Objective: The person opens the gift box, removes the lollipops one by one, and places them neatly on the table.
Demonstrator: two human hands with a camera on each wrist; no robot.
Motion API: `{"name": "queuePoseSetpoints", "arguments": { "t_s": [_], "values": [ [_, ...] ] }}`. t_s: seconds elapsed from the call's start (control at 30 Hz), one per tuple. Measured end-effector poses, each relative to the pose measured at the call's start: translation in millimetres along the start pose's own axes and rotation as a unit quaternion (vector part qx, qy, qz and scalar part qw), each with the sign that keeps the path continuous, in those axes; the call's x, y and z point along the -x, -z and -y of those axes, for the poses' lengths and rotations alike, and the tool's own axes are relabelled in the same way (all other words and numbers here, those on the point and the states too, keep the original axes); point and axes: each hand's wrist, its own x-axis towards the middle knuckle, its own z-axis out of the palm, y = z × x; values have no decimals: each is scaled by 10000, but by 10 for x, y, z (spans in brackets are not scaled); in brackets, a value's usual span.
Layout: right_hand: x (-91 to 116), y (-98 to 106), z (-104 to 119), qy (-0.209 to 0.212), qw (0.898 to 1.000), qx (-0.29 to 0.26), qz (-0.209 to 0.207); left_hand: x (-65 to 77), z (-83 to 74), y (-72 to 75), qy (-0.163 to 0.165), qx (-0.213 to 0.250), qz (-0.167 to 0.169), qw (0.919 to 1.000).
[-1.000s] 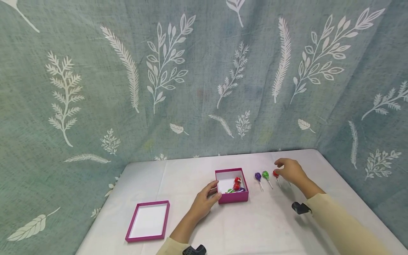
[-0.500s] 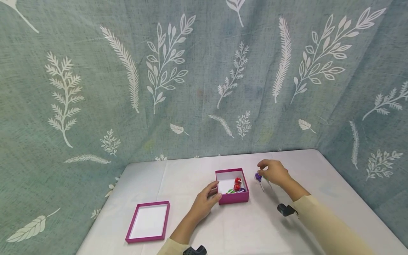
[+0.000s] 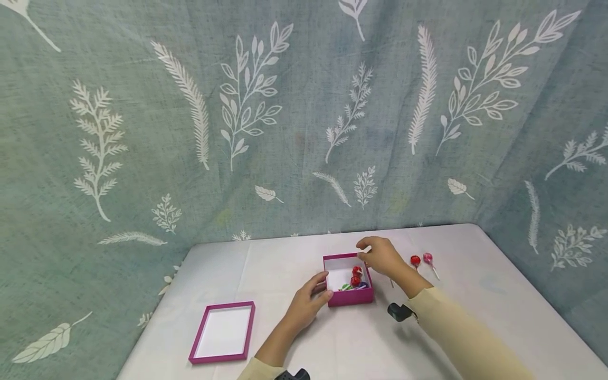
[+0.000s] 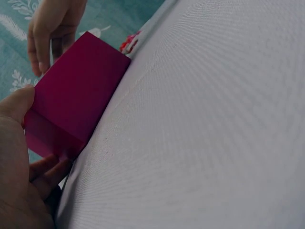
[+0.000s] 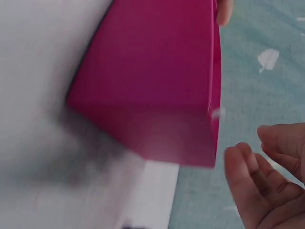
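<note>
A magenta box (image 3: 351, 298) with a white inside stands uncovered on the table. In it lie several lollipops, with two red ones (image 3: 355, 281), a green one (image 3: 345, 287) and a purple one (image 3: 363, 285) showing. My left hand (image 3: 304, 306) grips the box at its near left corner, thumb and fingers on its walls. Fingers loosely bent, my right hand (image 3: 382, 258) hovers at the far right corner; in the right wrist view nothing shows between its thumb and fingers (image 5: 238, 164). Beneath the right wrist, a lollipop stick (image 3: 391, 283) peeks out, its head hidden.
Right of the right arm, a red lollipop (image 3: 415, 260) and a pink one (image 3: 428, 257) lie on the white-covered table (image 3: 280, 264). The box's shallow lid (image 3: 223, 332) lies inside up at the near left. A leaf-patterned curtain (image 3: 285, 132) hangs behind the table.
My right hand has moved left from the red lollipop, past the green and purple ones, to the box. Red and pink lollipops are now uncovered. My left hand stays at the box.
</note>
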Motion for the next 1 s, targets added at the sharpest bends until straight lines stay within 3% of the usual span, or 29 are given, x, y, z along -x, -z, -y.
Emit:
{"name": "queuePoseSetpoints", "arguments": {
  "t_s": [0.23,0.4,0.7,1.0],
  "values": [
    [-31,-201,124,266,9995,-121,144,10,13,-14,73,-22,45,10000],
    [-26,-323,172,320,9992,-101,206,9,31,-12,-55,-14,17,10000],
    [-37,-424,241,442,9967,363,569,3,5,3,-142,-121,42,9998],
    [-17,-499,332,234,9954,676,630,-6,6,3,-56,-188,57,9998]
  ]
}}
